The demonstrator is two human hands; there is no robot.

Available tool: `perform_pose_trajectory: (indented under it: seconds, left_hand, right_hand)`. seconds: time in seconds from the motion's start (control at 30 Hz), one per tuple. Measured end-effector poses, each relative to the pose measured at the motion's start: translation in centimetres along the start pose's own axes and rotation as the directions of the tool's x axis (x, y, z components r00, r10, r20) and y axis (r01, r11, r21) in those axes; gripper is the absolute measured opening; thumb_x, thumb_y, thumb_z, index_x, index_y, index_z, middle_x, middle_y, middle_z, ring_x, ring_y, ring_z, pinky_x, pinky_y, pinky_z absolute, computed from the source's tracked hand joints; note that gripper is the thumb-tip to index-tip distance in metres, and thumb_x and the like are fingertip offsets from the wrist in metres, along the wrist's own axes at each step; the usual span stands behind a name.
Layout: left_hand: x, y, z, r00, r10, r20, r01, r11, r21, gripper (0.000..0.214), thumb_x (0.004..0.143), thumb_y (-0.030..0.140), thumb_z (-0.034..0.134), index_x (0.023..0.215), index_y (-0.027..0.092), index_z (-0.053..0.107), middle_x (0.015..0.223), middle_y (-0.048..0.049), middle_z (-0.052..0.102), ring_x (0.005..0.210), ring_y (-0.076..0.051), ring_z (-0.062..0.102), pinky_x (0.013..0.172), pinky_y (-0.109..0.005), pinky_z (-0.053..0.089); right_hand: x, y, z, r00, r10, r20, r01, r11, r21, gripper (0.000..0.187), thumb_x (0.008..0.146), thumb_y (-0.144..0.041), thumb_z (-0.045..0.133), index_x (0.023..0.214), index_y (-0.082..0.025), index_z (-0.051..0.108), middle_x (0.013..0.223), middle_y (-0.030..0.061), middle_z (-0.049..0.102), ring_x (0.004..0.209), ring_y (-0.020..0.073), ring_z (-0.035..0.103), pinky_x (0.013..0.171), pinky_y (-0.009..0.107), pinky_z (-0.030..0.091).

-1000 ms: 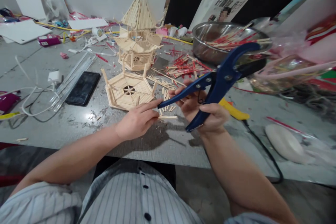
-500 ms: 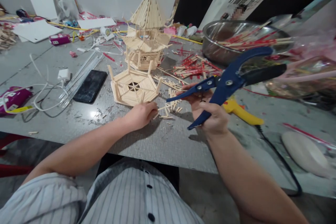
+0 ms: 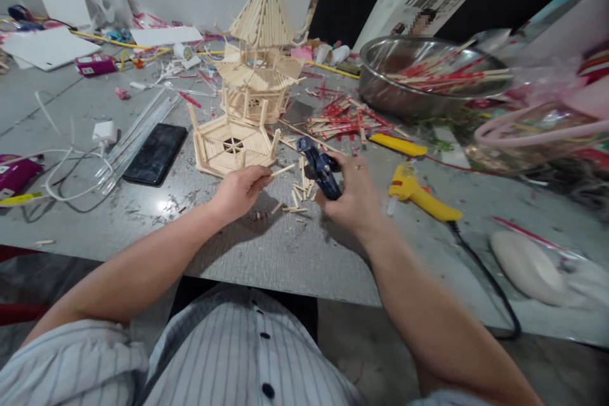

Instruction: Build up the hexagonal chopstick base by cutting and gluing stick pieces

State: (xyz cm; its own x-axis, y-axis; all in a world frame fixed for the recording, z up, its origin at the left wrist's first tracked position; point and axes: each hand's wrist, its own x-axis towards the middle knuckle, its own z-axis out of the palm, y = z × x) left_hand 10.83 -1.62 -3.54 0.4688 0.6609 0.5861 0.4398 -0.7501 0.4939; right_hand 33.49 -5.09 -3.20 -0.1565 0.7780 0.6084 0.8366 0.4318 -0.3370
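Note:
My left hand (image 3: pixel 240 190) is closed in a pinch on a thin wooden stick (image 3: pixel 284 170), whose free end points right. In my right hand (image 3: pixel 354 196) is a blue hand cutter (image 3: pixel 320 165), held with fingers wrapped round it and seen nearly end-on. The stick's tip lies close to the cutter; I cannot tell whether they touch. Just beyond my left hand stands a hexagonal stick base (image 3: pixel 233 146) with short upright posts. Below and between my hands lie several short cut stick pieces (image 3: pixel 295 196).
A tiered stick pagoda (image 3: pixel 261 70) stands behind the base. Red-wrapped chopsticks (image 3: pixel 340 117) lie beside a steel bowl (image 3: pixel 380 85). To the right are a yellow glue gun (image 3: pixel 419 196), its cord, and a yellow-handled knife (image 3: pixel 398 144). A black phone (image 3: pixel 155 153) lies left.
The cutter has swung down and left in my right hand, from spread and raised to low near the stick. The stick in my left hand now shows more clearly. The view has shifted slightly.

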Motion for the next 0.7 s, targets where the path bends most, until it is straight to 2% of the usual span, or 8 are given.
perform_pose_trajectory:
  seconds: [0.23,0.53,0.7]
  left_hand:
    - [0.01,0.31,-0.32,0.998,0.057,-0.007,-0.057,0.998,-0.007,0.025,0.09,0.029,0.042,0.086,0.013,0.062,0.071,-0.0051,0.067,0.062,-0.01,0.061,0.056,-0.021,0.046]
    - [-0.02,0.12,-0.34,0.996,0.085,-0.022,-0.085,0.996,0.017,0.026,0.09,0.029,0.042,0.09,0.014,0.062,0.073,-0.0047,0.068,0.062,-0.011,0.062,0.054,-0.021,0.048]
    - [0.35,0.51,-0.67,0.976,0.21,-0.06,-0.206,0.976,0.067,0.025,0.09,0.026,0.042,0.085,0.011,0.062,0.066,-0.0055,0.066,0.058,-0.011,0.062,0.051,-0.02,0.046]
  right_hand:
    - [-0.28,0.01,0.14,0.99,0.036,0.137,-0.042,0.998,0.04,0.059,0.06,-0.017,0.061,0.116,-0.028,0.043,0.109,0.0104,0.057,0.101,0.0318,0.055,0.082,0.051,0.046]
    - [-0.24,0.03,0.23,0.988,0.057,0.142,-0.072,0.992,0.1,0.061,0.058,-0.016,0.064,0.116,-0.029,0.047,0.107,0.0085,0.059,0.097,0.0316,0.057,0.083,0.052,0.046]
    - [-0.15,-0.52,-0.16,0.978,-0.006,0.208,-0.013,0.996,0.092,0.058,0.059,-0.016,0.061,0.115,-0.021,0.047,0.108,0.0149,0.058,0.101,0.0351,0.055,0.084,0.053,0.045]
